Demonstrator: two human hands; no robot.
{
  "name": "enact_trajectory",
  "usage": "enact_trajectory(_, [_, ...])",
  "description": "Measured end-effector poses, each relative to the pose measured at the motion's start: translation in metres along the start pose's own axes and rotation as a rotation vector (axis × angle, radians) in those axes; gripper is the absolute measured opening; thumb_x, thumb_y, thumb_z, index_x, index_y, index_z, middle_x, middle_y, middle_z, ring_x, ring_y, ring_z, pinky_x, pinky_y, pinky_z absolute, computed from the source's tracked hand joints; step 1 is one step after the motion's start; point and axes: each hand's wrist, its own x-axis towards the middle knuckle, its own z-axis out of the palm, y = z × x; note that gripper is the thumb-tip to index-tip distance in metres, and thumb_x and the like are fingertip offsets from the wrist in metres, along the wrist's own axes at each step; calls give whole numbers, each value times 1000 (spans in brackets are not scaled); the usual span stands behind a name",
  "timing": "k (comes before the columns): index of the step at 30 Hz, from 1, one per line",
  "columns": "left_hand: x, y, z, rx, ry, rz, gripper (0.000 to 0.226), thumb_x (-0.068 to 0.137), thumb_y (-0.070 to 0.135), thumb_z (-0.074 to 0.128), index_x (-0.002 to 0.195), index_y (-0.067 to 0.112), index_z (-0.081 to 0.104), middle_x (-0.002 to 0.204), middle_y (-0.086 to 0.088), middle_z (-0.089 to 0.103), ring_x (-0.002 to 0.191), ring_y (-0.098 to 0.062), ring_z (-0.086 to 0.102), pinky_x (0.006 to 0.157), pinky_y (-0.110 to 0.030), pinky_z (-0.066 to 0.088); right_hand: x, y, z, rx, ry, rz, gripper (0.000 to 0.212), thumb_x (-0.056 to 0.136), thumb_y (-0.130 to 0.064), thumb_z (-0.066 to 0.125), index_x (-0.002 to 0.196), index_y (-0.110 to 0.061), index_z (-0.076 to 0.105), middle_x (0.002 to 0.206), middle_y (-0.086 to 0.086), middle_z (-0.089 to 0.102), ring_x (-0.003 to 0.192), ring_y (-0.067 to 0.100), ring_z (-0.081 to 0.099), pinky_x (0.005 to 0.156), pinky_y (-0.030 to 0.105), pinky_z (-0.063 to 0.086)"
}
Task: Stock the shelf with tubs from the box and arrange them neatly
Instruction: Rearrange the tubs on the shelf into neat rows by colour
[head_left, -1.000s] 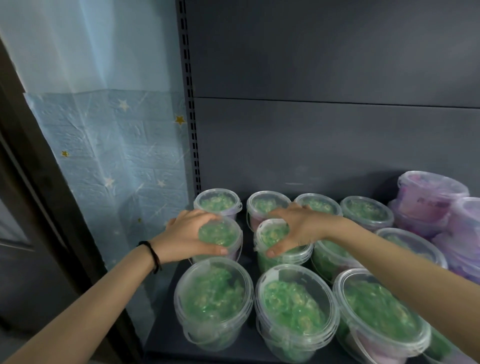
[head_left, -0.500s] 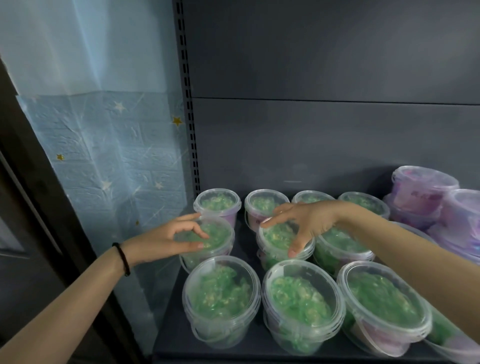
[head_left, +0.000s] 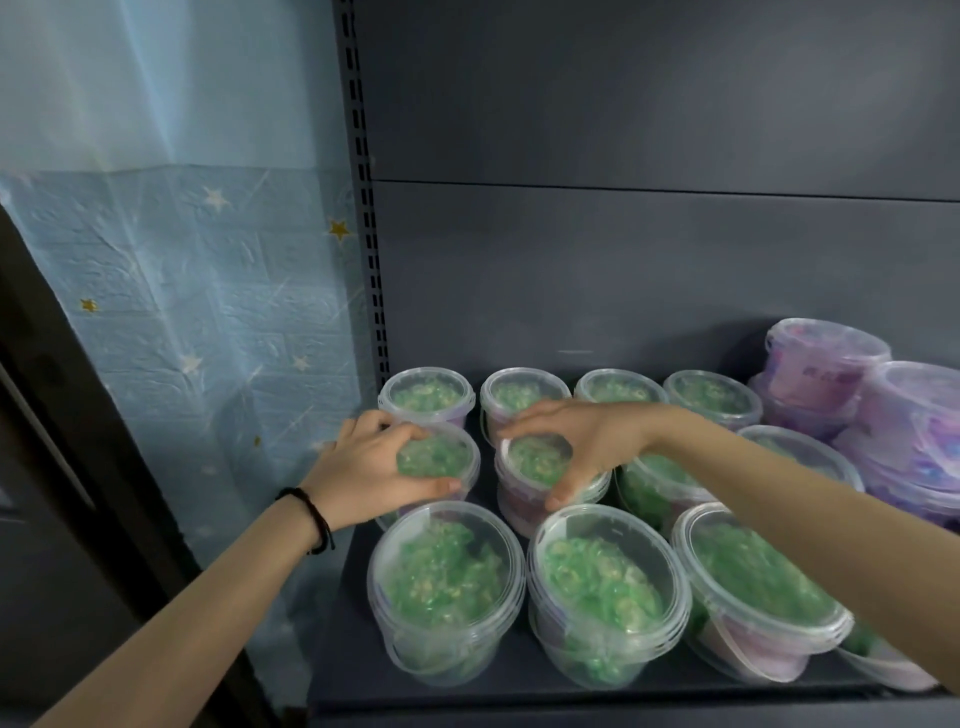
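Head cam: left hand (head_left: 371, 470) is curled over the lid of one middle-row green tub (head_left: 441, 460), right hand (head_left: 592, 441) gripping its neighbour (head_left: 537, 460) the same way; I'd slide both by the rims, no lifting, to square the row. Tight though; front tubs (head_left: 447, 582) just under the wrists, shelf upright (head_left: 363, 208) near the left hand's outside.

Left hand (head_left: 363, 467) covers the left rim of the left middle-row tub (head_left: 441, 457). Right hand (head_left: 587, 441) masks the far and right rim of the second middle-row tub (head_left: 535, 462). Right forearm (head_left: 831, 530) conceals most of the front-right tub (head_left: 878, 670). Purple tubs (head_left: 909, 415) are cut by the right edge. Their label print (head_left: 826, 371) is illegible, possibly lettering.
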Motion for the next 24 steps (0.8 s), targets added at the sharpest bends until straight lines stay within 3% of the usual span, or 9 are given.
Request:
enact_trajectory(4, [0, -5, 1, -61, -41, -11, 128, 20, 106, 25, 135, 52, 41, 127, 12, 21, 133, -16, 11, 116, -41, 15, -5, 8, -4, 171, -126, -58, 89, 77, -23, 79, 147, -45, 28, 159, -21, 9, 144, -1, 8, 110, 20, 12])
enact_trajectory(8, [1, -7, 3, -103, -47, 6, 126, 22, 106, 27, 135, 52, 39, 122, 14, 21, 132, -16, 14, 115, -41, 16, -10, 6, -1, 254, -27, 25, 71, 81, -40, 73, 141, -47, 37, 155, -17, 14, 145, 7, 8, 110, 24, 14])
enact_trajectory(11, [2, -5, 6, -80, -18, 20, 126, 24, 106, 23, 136, 50, 40, 133, 11, 24, 134, -18, 14, 115, -43, 17, -8, -1, 7, 156, 118, 99, 64, 83, -52, 66, 140, -40, 40, 147, -3, 26, 143, 18, 11, 114, 36, 12])
enact_trajectory(13, [2, -3, 7, -85, -11, 28, 125, 25, 106, 23, 135, 50, 41, 142, 9, 24, 137, -20, 13, 115, -43, 15, -6, -3, 9, 137, 140, 109, 64, 82, -52, 68, 139, -38, 43, 146, -1, 29, 141, 19, 14, 115, 37, 14])
enact_trajectory(16, [-2, 1, 6, -87, -24, 18, 112, 33, 100, 34, 134, 51, 41, 150, 10, 19, 140, -20, 10, 115, -43, 12, -5, 7, 3, 174, 82, 84, 68, 75, -50, 76, 136, -43, 47, 148, -10, 32, 140, 14, 25, 117, 35, 22])
enact_trajectory(21, [-9, 5, 8, -133, -15, -23, 96, 40, 93, 37, 129, 56, 44, 144, 12, 18, 138, -17, 10, 114, -42, 10, -10, 20, -4, 220, -83, -33, 68, 80, -28, 77, 139, -41, 45, 155, -21, 20, 138, -3, 17, 111, 21, 16])
enact_trajectory(24, [-12, 7, 3, -179, -49, -12, 84, 44, 87, 43, 123, 59, 47, 148, 15, 19, 141, -13, 11, 116, -44, 7, -8, 24, -3, 228, -109, -110, 68, 81, -24, 76, 140, -41, 45, 157, -20, 16, 142, -2, 14, 115, 24, 14])
